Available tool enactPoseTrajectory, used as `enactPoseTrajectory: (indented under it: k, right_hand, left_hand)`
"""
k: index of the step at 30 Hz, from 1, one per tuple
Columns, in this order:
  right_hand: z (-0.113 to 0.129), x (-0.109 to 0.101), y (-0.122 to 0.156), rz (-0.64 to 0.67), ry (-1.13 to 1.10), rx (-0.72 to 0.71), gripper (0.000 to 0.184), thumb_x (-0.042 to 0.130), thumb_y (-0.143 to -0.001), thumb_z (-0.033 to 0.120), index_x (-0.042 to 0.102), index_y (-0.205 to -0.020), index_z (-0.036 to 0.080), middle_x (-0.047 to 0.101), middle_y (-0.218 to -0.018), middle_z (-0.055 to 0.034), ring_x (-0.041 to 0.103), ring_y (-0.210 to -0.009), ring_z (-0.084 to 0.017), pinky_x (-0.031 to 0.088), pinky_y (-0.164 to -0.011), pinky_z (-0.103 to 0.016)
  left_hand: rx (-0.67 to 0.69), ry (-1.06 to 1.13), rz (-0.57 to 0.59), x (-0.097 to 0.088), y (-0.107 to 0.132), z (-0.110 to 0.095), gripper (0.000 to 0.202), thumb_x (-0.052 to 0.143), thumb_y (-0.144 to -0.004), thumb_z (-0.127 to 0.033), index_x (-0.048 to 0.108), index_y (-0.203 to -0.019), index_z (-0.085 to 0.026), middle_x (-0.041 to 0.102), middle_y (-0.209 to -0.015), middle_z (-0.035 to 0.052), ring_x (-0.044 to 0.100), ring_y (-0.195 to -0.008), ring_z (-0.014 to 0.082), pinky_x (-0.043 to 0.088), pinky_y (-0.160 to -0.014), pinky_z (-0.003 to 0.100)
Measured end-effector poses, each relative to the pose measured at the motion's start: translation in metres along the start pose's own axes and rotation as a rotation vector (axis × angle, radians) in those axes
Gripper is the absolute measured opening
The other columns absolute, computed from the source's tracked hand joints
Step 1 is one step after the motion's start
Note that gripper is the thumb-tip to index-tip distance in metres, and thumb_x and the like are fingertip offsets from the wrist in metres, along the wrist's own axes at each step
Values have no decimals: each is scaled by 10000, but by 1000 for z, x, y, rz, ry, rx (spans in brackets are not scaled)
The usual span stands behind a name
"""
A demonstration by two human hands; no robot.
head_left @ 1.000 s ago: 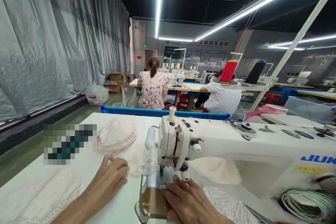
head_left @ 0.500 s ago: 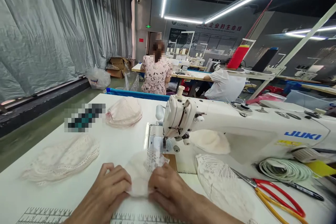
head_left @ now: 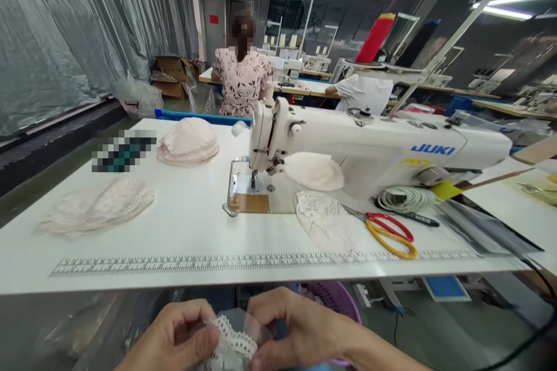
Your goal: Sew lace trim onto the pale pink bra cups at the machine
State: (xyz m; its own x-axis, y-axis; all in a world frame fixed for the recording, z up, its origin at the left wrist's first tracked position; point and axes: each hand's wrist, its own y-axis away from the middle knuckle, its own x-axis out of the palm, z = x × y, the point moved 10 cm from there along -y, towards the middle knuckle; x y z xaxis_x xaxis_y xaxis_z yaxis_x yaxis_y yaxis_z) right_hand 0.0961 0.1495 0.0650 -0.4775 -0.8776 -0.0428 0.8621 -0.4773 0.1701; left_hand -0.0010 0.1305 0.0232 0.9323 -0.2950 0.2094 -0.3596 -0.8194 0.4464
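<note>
Both my hands are low in front of the table edge, pinching one small white lace piece (head_left: 230, 341). My left hand (head_left: 174, 339) grips its left side with curled fingers. My right hand (head_left: 296, 330) grips its right side. Beyond them stands a white JUKI sewing machine (head_left: 361, 145) on the white table (head_left: 195, 232). A pink padded cup (head_left: 314, 171) lies under the machine's arm, and a lace piece (head_left: 324, 217) lies in front of it. Red and yellow scissors (head_left: 389, 232) lie to its right.
A stack of pink cups (head_left: 188, 142) and a pile of lace pieces (head_left: 98, 206) sit on the table's left. A coil of white cord (head_left: 402, 198) lies by the machine. A purple basket (head_left: 333, 298) is under the table. Two people (head_left: 242, 72) sit at tables behind.
My hands have drawn the lace piece back from the machine's needle and off the table, down toward my lap. The view has tilted down.
</note>
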Motion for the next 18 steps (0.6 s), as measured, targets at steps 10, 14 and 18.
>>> enactPoseTrajectory:
  k: [10, 14, 18]
  right_hand:
    - [-45, 13, 27, -171, -70, 99, 445, 682, -703, 547, 594, -668, 112, 488, -568, 33, 443, -544, -79, 366, -521, -184]
    - [-48, 16, 32, -152, -94, 82, 446, 690, -691, 552, 627, -714, 110, 508, -582, 30, 448, -537, -77, 351, -497, -174]
    - [-46, 14, 33, -226, -26, -10, 454, 728, -645, 552, 626, -697, 113, 424, -532, 65, 348, -506, -55, 269, -455, -169]
  left_hand:
    - [-71, -61, -132, 9, 16, 32, 561, 648, -621, -700, 452, -595, -175, 368, -543, -63, 298, -530, 92, 215, -512, 202]
    - [-59, -102, -141, 14, 18, 34, 565, 640, -629, -701, 489, -604, -157, 399, -551, -50, 317, -532, 93, 230, -522, 198]
    - [-79, -149, -139, 18, 19, 37, 552, 615, -655, -699, 479, -598, -167, 371, -548, -54, 292, -527, 93, 214, -508, 203]
